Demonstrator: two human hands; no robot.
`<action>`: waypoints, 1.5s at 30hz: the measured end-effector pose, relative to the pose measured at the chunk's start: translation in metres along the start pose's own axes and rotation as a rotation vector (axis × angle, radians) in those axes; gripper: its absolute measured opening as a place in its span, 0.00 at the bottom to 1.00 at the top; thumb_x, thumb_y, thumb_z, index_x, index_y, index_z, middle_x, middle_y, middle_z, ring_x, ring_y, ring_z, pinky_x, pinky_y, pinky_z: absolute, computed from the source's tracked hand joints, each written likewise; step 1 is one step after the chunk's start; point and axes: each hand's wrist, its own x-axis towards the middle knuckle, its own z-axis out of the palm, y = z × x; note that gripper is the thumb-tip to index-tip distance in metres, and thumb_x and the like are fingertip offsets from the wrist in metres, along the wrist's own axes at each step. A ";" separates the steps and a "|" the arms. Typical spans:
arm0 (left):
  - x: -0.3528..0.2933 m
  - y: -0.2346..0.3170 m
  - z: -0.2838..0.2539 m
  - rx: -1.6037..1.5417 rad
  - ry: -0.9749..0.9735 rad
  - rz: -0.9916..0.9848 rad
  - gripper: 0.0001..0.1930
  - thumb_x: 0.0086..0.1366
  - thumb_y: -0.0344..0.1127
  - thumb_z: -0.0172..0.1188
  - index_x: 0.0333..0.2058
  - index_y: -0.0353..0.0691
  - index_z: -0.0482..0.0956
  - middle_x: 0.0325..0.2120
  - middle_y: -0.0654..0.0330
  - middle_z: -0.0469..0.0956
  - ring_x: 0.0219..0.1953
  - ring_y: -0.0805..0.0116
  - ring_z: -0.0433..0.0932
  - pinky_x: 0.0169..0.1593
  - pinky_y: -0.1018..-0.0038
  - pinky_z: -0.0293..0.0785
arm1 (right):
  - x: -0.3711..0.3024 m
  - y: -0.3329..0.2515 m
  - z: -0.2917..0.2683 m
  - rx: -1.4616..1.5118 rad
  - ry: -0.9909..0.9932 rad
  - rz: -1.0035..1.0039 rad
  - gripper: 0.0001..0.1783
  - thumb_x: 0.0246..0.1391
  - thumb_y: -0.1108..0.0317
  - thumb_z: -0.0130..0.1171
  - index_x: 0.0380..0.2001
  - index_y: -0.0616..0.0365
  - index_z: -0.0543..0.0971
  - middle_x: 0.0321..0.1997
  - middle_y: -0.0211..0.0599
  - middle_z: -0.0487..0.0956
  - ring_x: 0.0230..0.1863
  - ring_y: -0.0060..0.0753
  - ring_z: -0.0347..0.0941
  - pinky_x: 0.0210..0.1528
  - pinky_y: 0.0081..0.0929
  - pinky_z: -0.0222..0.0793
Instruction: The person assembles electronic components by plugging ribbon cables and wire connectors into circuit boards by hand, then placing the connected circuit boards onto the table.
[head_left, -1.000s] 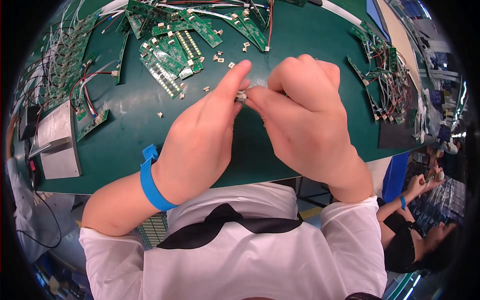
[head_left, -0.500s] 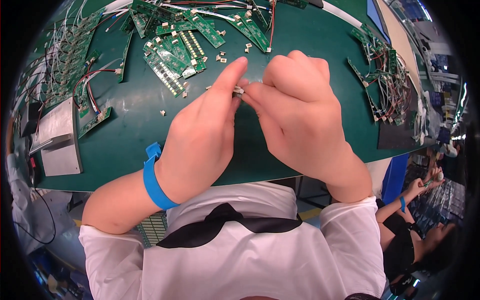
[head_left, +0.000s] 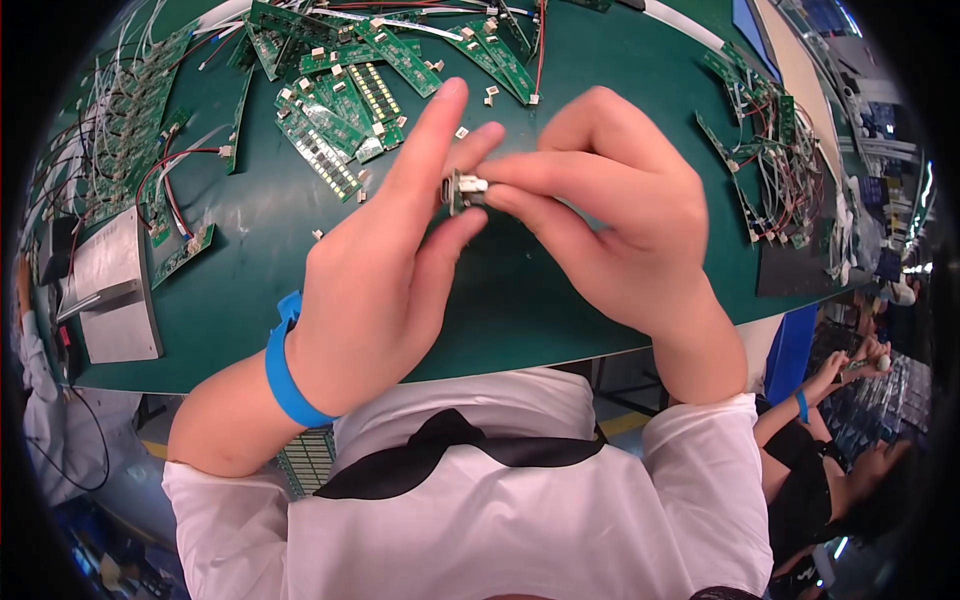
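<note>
Above the green table (head_left: 530, 300), the left hand (head_left: 370, 250) and right hand (head_left: 625, 220) pinch a small white-and-gray part (head_left: 466, 188) between them, which could fall onto the table if either hand slips.

Circuit boards (head_left: 318, 152) on a green bench (head_left: 530, 310) (plus a co-worker (head_left: 800, 490) nearby) show an electronics workshop.

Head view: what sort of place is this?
Probably an electronics assembly workshop: green circuit boards and wires lie on the green worktable, and another person at the right wears a blue wristband.
</note>
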 end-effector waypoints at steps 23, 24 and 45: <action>-0.005 -0.007 -0.001 -0.046 -0.166 0.091 0.24 0.61 0.13 0.33 0.58 0.22 0.53 0.57 0.39 0.62 0.59 0.53 0.64 0.60 0.70 0.57 | -0.008 -0.002 0.002 -0.034 0.002 -0.097 0.13 0.29 0.81 0.65 0.25 0.65 0.78 0.21 0.33 0.70 0.19 0.31 0.62 0.28 0.25 0.54; -0.005 -0.007 -0.001 -0.047 -0.167 0.092 0.24 0.61 0.13 0.33 0.58 0.22 0.53 0.57 0.39 0.62 0.59 0.53 0.64 0.60 0.70 0.57 | -0.009 0.000 0.002 -0.020 -0.004 -0.094 0.12 0.30 0.81 0.64 0.25 0.65 0.78 0.20 0.33 0.70 0.19 0.31 0.62 0.28 0.25 0.54; -0.010 0.009 -0.053 0.065 0.250 0.069 0.17 0.60 0.29 0.55 0.49 0.35 0.72 0.40 0.53 0.77 0.42 0.57 0.76 0.46 0.69 0.71 | 0.021 -0.005 -0.020 1.641 -0.253 0.737 0.18 0.64 0.62 0.42 0.52 0.61 0.67 0.27 0.25 0.71 0.19 0.18 0.61 0.26 0.21 0.55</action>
